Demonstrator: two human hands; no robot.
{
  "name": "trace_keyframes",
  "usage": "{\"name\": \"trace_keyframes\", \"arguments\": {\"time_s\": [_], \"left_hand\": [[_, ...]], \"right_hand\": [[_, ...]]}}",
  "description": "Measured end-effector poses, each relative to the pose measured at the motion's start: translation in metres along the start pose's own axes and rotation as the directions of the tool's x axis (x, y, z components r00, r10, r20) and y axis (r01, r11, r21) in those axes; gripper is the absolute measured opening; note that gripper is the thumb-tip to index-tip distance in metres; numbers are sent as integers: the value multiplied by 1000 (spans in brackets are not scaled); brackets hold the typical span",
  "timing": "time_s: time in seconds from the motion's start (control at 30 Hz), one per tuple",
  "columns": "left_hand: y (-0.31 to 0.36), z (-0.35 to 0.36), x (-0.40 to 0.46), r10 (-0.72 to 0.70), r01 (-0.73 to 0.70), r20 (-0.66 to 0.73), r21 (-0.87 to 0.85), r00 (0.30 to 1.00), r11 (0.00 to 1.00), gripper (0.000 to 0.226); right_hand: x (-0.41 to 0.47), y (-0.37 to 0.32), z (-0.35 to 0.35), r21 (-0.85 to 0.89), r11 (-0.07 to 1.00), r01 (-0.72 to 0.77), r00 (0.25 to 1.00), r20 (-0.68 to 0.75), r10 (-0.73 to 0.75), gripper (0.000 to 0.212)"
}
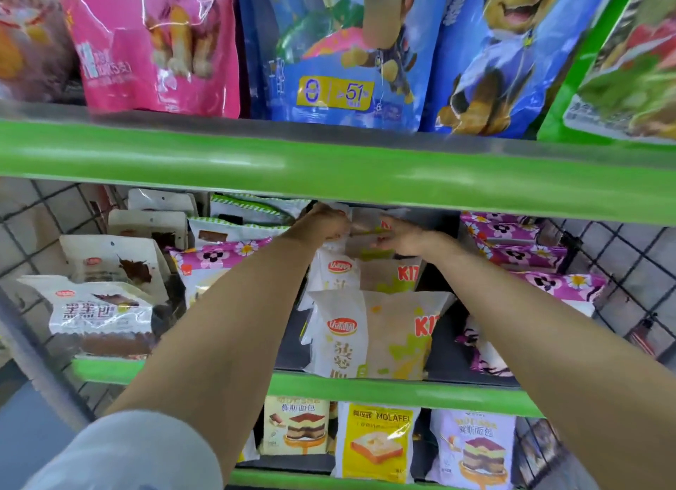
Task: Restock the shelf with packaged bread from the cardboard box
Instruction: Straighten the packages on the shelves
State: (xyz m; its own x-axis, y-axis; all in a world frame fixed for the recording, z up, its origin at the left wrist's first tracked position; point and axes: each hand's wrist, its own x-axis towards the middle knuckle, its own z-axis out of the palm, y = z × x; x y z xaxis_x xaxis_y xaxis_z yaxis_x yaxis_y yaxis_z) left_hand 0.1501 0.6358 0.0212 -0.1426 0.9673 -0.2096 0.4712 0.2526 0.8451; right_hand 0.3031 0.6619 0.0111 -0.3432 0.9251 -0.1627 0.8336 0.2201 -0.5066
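Both my arms reach deep into the middle shelf [384,385], under the green lip of the shelf above. My left hand [323,222] grips the top left edge of a white and tan bread packet [360,242] standing at the back of a row. My right hand [398,235] pinches the same packet's right side. In front of it stand two more packets of that kind, one behind [380,275] and one at the shelf's front edge [376,334]. The cardboard box is out of view.
White chocolate-bread packets [100,308] fill the left of the shelf, purple flowered ones [559,284] the right and middle left. Big pink and blue cartoon bags [329,50] stand on the upper shelf [329,167]. Cake and toast packets [376,440] sit below. Wire mesh [622,255] backs the shelf.
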Motion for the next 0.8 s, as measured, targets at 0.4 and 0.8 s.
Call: {"name": "trace_keyframes", "arguments": {"time_s": [0.4, 0.8], "left_hand": [[9, 21, 6, -39, 42, 28, -129, 999, 991, 30], [10, 14, -68, 409, -328, 41, 674, 911, 662, 34]], "right_hand": [[-5, 33, -9, 100, 994, -34, 990, -132, 47, 75], [-105, -2, -19, 22, 981, 194, 939, -294, -179, 43]]}}
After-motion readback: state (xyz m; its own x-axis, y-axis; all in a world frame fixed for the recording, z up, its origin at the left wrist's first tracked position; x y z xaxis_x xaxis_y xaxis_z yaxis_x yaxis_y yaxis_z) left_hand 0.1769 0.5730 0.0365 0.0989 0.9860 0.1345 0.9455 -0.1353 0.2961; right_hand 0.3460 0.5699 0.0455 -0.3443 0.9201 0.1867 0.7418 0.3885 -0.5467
